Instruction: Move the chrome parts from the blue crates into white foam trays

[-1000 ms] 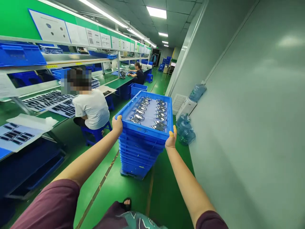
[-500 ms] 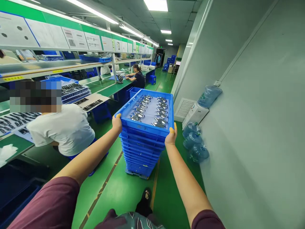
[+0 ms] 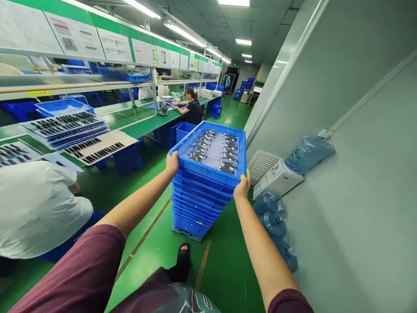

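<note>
A blue plastic crate (image 3: 208, 167) lies on top of a tall stack of blue crates (image 3: 198, 204). Two rows of shiny, dark curved pieces (image 3: 229, 153), lens-like in look, rest in it on a pale liner (image 3: 215, 150). My left hand (image 3: 172, 163) is closed on the rim at its near left corner. At the near right corner my right hand (image 3: 242, 186) grips the rim, thumb up. Yellow covers show on some fingers of both hands. The fingers under the rim are partly hidden. The stack stands on a low blue base (image 3: 186, 233) on the floor.
To the left, a person in white (image 3: 39, 208) sits at a green workbench (image 3: 137, 127) with sheets of black parts (image 3: 100, 148). Another person (image 3: 193, 109) sits farther on. A water dispenser (image 3: 278, 178) and large bottles (image 3: 273, 221) line the right wall. Green floor (image 3: 228, 117) runs ahead.
I have moved forward along the aisle with the stack, both hands still on the top crate. The person in white and the water dispenser are nearer the picture's sides, and my feet have stepped.
</note>
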`<action>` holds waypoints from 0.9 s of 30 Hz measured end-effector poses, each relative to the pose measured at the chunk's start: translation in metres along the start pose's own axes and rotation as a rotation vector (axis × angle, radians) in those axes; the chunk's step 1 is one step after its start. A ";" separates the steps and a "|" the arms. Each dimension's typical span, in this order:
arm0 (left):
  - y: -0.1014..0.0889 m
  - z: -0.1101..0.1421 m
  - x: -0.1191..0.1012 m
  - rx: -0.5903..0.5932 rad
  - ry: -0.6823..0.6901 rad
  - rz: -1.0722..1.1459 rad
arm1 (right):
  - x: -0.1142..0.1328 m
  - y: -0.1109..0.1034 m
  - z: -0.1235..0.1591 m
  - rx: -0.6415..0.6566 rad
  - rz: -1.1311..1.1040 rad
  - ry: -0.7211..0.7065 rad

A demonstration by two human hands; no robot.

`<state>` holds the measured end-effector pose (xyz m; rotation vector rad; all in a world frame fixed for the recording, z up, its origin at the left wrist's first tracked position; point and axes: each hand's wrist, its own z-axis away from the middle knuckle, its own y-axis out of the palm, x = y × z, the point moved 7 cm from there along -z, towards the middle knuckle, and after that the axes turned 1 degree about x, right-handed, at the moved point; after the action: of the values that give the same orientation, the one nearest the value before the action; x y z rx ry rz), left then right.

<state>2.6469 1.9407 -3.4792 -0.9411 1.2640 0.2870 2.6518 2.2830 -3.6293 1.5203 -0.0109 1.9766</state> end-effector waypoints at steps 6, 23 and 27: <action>0.101 -0.056 0.023 0.105 0.078 0.004 | -0.021 0.012 -0.105 -0.097 -0.043 0.012; 0.338 -0.249 0.055 0.028 -0.010 0.035 | -0.120 0.113 -0.393 -0.092 0.012 0.014; 0.388 -0.295 0.068 0.017 -0.026 0.034 | -0.145 0.141 -0.456 -0.044 -0.006 0.059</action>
<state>2.2138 1.9413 -3.7117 -0.8997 1.2578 0.3131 2.2080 2.2726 -3.8556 1.4324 -0.0246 2.0025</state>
